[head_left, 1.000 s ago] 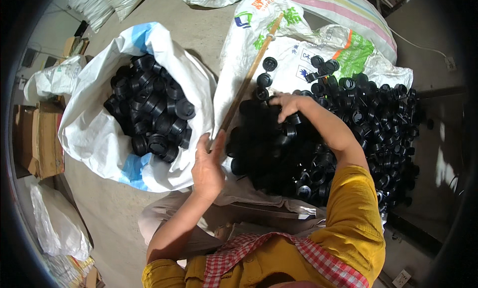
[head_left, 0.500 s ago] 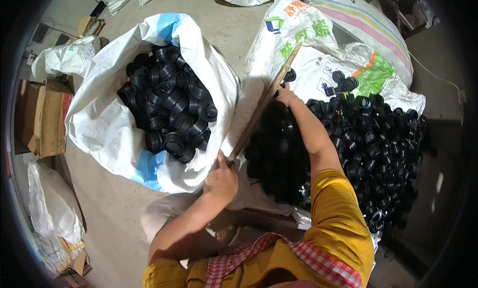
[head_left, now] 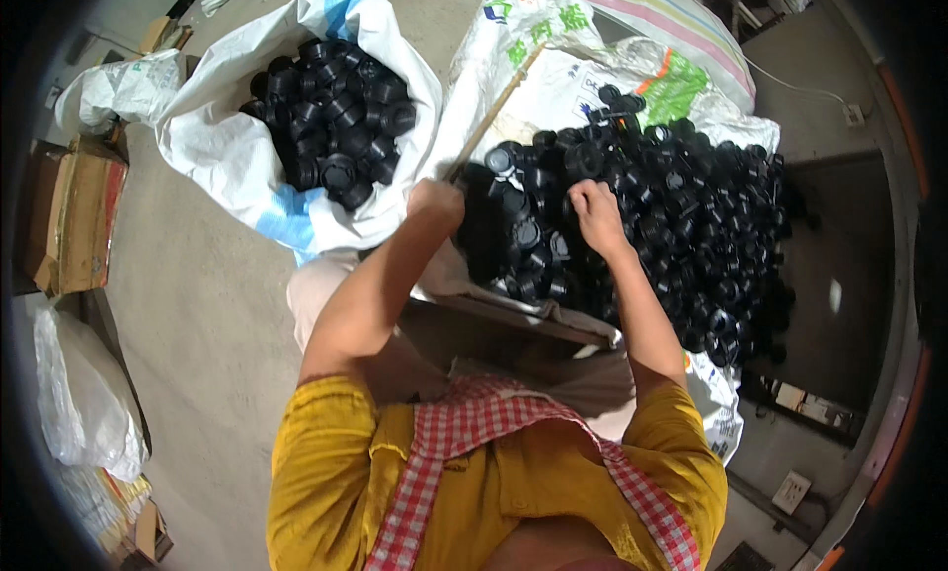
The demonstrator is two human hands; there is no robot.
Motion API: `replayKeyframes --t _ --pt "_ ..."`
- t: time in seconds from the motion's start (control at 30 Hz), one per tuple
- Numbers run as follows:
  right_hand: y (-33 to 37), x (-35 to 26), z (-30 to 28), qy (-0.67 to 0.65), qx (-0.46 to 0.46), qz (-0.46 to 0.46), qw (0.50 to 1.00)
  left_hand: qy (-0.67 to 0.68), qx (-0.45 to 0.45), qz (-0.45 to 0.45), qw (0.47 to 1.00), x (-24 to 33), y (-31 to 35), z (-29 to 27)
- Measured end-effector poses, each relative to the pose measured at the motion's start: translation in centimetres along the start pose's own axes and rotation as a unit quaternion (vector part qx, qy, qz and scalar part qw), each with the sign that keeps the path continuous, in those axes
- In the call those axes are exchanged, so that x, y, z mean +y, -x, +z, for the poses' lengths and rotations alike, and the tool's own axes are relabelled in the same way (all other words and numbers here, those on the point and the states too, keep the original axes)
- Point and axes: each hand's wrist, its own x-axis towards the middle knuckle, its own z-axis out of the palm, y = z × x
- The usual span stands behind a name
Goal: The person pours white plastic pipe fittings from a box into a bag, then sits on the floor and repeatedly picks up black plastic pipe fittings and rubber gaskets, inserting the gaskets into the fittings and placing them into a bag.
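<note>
My left hand [head_left: 437, 203] is closed round the near end of a long wooden stick [head_left: 502, 102]. The stick slants up and away to the right, between the open white sack and the heap of parts. Inside the sack [head_left: 188, 141] lie many black plastic caps [head_left: 341, 107]. My right hand [head_left: 597, 215] is over the heap of black plastic parts [head_left: 681, 225], its fingers curled. Against those dark parts, whatever it grips cannot be made out.
Printed white sacking [head_left: 538, 87] lies beneath and behind the heap. A full striped sack [head_left: 681, 18] stands at the far right. Cardboard boxes [head_left: 89, 215] and a clear plastic bag [head_left: 89, 393] line the left side. A white socket box [head_left: 792, 492] sits at lower right.
My right hand has drawn back from beside the stick's far part to over the heap, its fingers now curled. My left hand stays at the stick's near end. The whole view has shifted.
</note>
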Motion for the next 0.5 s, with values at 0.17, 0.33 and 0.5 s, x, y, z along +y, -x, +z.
replayKeyframes --t 0.17,0.33,0.5 --pt "11.3 -3.3 -0.8 -0.203 0.015 0.067 0.977 0.217 0.349 0.193 0.891 4.5 4.6 -2.5" --pt "14.7 -9.1 -2.2 -0.018 0.034 -0.143 0.989 0.623 -0.248 0.243 0.701 7.3 7.5 -0.2" --pt "14.6 -11.4 -3.3 -0.346 0.112 -0.091 0.927 0.687 -0.275 0.320 0.592 5.3 7.5 -0.6"
